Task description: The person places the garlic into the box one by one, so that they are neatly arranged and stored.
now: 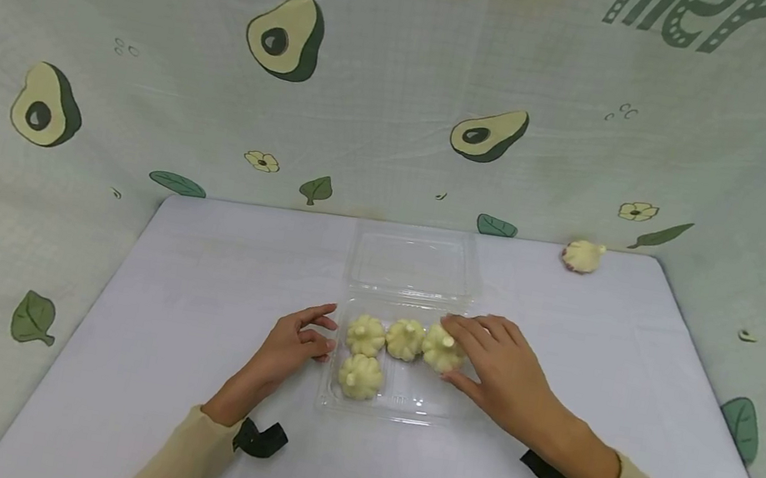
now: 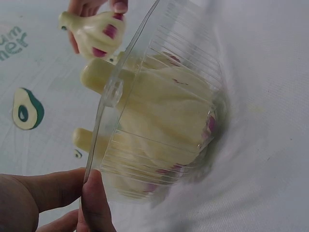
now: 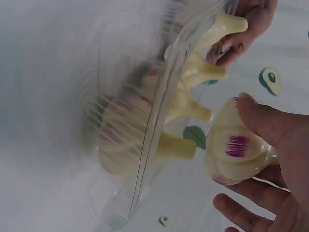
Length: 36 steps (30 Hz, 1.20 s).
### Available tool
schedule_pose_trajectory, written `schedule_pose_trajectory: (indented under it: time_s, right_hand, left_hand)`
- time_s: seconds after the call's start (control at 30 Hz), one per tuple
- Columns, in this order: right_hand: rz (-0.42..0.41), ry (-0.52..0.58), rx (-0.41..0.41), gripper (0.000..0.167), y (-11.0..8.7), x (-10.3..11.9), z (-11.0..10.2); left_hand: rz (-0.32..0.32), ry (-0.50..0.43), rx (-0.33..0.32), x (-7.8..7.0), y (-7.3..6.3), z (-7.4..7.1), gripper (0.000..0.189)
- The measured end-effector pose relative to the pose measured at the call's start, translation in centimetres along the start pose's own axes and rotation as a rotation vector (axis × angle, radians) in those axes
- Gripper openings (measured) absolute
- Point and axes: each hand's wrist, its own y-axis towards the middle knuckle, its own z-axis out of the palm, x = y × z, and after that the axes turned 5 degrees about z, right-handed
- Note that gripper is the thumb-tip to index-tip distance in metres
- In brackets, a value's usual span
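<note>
A clear plastic clamshell container (image 1: 412,400) lies with its lid (image 1: 415,265) folded back, away from the person. Pale garlic bulbs (image 1: 360,376) with purple patches sit in its left and back parts, stems up. At the left side, my left hand (image 1: 289,348) pinches the container rim between thumb and finger, as the left wrist view shows. My right hand (image 1: 501,369) holds another garlic bulb (image 3: 234,145) between thumb and fingers, over the back right part of the container. Its stem points toward the palm. Fingers cover part of this bulb in the head view.
One more garlic bulb (image 1: 583,256) lies at the back right of the white table (image 1: 219,262). Cloth walls (image 1: 397,64) printed with avocados and leaves stand behind and at the sides. Black straps (image 1: 262,439) show by both wrists.
</note>
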Motion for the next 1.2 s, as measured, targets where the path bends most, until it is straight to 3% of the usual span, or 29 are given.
schedule_pose_trajectory:
  time_s: [0.53, 0.87, 1.2]
  right_hand:
    - [-0.152, 0.005, 0.089, 0.077, 0.3, 1.7, 2.0]
    - [-0.205, -0.078, 0.163, 0.08, 0.7, 2.1, 2.9]
    - [-0.251, -0.145, 0.177, 0.079, 1.0, 2.4, 3.9]
  left_hand:
    - [0.001, 0.007, 0.001, 0.0, 0.0, 0.0, 0.064]
    - [0.005, 0.004, 0.013, 0.0, 0.1, -0.1, 0.065]
    - [0.003, 0.005, 0.009, 0.2, 0.1, -0.1, 0.065]
